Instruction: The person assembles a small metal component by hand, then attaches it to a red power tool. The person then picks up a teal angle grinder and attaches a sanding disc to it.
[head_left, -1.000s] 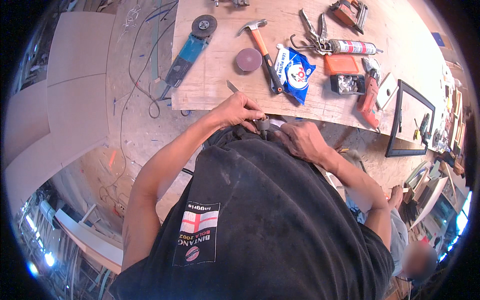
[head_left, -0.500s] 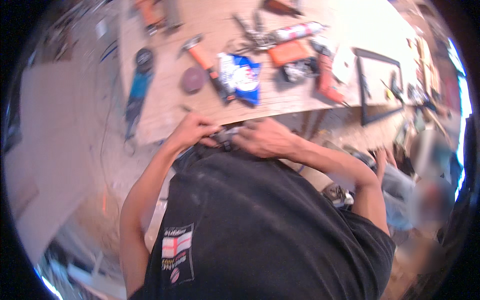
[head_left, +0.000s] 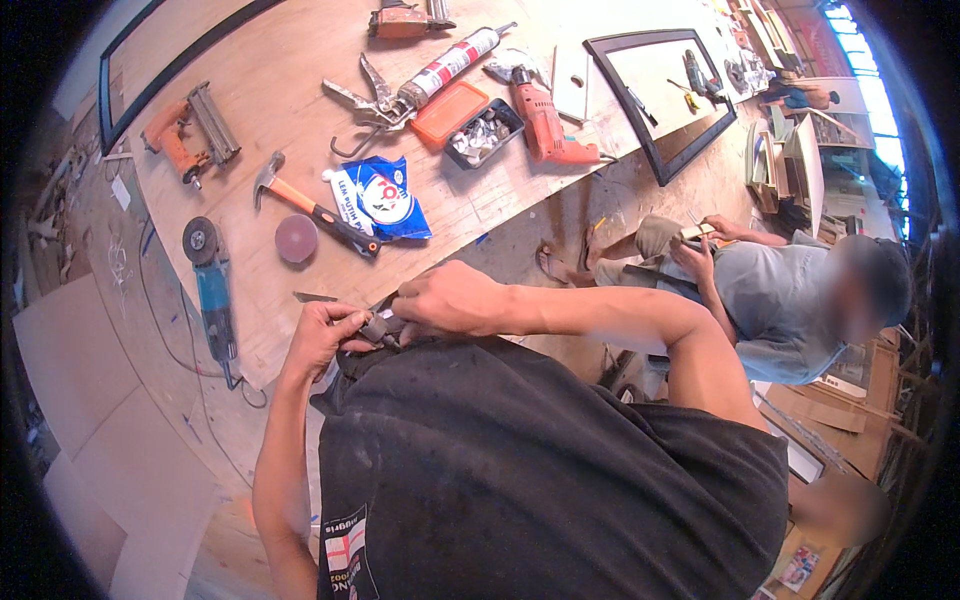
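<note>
Both my hands work close together at my waist, by the near table edge. The fingers of my left hand [head_left: 325, 335] are closed round a small dark-grey cylindrical piece [head_left: 377, 329], whose exact kind I cannot make out. Beyond the left fingertips a thin flat pointed strip [head_left: 315, 297] shows; whether this hand holds it is unclear. My right hand [head_left: 450, 298] is curled beside the grey piece, fingers bent down; what lies inside them is hidden. Nearest on the table are a hammer [head_left: 318, 208], a round sanding disc [head_left: 296, 239] and a blue-white packet [head_left: 383, 200].
An angle grinder [head_left: 212, 290] lies at the table's left edge. Farther off are a nail gun [head_left: 190, 135], a caulking gun [head_left: 440, 75], a box of small parts [head_left: 483, 133], a red drill [head_left: 545, 120] and a black frame [head_left: 660, 110]. A person [head_left: 780, 285] sits at the right.
The view has swung, so the table's things sit further left and the seated person shows more fully. My hands stay together at my waist, with the grey piece now plainer to see.
</note>
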